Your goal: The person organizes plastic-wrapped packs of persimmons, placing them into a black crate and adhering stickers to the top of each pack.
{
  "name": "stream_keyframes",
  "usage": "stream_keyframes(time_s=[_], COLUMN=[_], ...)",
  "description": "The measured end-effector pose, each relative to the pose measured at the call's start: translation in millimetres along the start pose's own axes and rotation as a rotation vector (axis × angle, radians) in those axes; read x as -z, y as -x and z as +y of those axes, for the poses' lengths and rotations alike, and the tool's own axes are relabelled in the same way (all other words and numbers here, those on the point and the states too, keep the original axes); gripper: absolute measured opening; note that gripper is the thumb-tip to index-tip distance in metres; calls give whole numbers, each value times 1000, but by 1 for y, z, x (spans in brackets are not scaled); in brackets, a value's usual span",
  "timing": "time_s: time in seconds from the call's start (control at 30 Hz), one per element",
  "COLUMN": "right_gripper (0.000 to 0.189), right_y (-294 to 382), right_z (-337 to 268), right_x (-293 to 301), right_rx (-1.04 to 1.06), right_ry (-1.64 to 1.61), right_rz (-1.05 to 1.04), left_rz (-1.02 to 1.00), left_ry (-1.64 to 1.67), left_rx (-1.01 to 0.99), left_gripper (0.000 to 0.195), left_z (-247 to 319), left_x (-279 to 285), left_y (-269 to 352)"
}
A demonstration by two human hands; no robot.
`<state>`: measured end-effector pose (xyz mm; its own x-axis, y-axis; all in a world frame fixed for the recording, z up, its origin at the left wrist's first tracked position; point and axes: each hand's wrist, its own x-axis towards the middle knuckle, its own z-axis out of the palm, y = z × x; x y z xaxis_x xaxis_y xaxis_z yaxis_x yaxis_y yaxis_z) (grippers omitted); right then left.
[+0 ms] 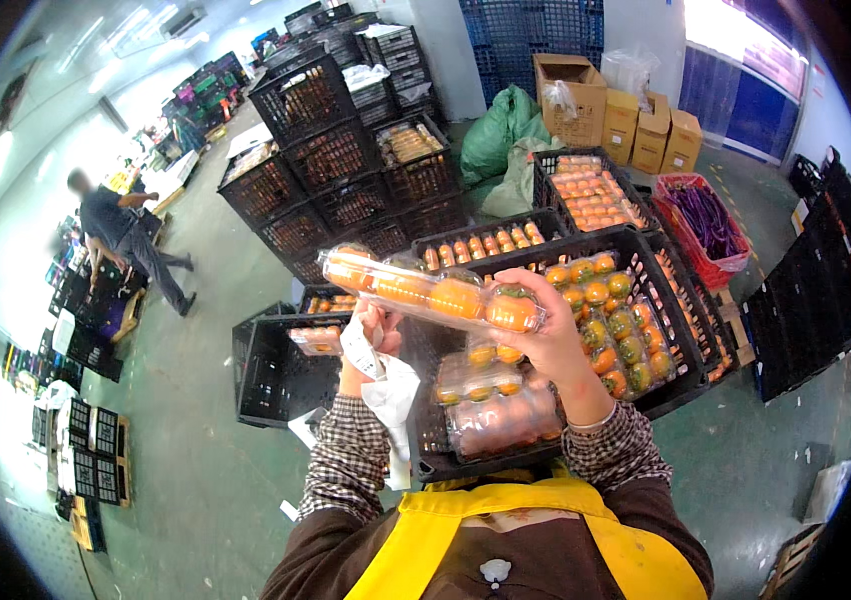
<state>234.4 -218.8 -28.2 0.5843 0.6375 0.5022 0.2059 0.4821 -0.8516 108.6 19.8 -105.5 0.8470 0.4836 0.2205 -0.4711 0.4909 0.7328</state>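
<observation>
My right hand [557, 330] grips one end of a clear plastic pack [433, 292] holding a row of orange, tomato-like fruit. The pack is raised and tilted above a large black plastic crate [680, 337]. Under the pack's other half is my left hand [379, 334], fingers curled, with a strip of white label paper [392, 382] hanging from it along the wrist. The pack partly hides those fingers; whether they touch it cannot be told. Below lie more clear fruit packs [624, 341] in the crate, and a stack of clear packs [504, 424] at its near edge.
Left of the crate stands another black crate [283, 375] with one pack inside. Stacked black crates [328, 150] rise ahead, near green sacks [504, 135] and cardboard boxes [572, 97]. A red basket [703, 225] holds purple eggplants. A person [122, 225] walks at left.
</observation>
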Motion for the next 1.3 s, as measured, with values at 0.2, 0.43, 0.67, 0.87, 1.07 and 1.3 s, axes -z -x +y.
stream_keyframes(time_s=[0.2,0.43,0.67,0.87,1.07,1.3], right_gripper=[56,60,65,61,60,66], right_y=[-2,-3,-4,-5,-9,-4], right_z=[6,11,13,26,54,102], right_x=[2,3,7,13,20,46], right_rx=[20,-9,-199,-220,-226,-409], right_ry=[139,75,-88,-129,-415,-771], right_rz=[-41,-31,14,88,96,161], left_rz=[223,103,145,208,177,144], left_ry=[129,-51,-96,-110,-250,-344], left_rx=[67,17,30,3,-237,-283], left_gripper=[56,52,67,50,47,59], left_z=[0,5,14,12,8,26], left_x=[2,-2,-13,-12,-7,-63], left_y=[14,23,21,17,10,29])
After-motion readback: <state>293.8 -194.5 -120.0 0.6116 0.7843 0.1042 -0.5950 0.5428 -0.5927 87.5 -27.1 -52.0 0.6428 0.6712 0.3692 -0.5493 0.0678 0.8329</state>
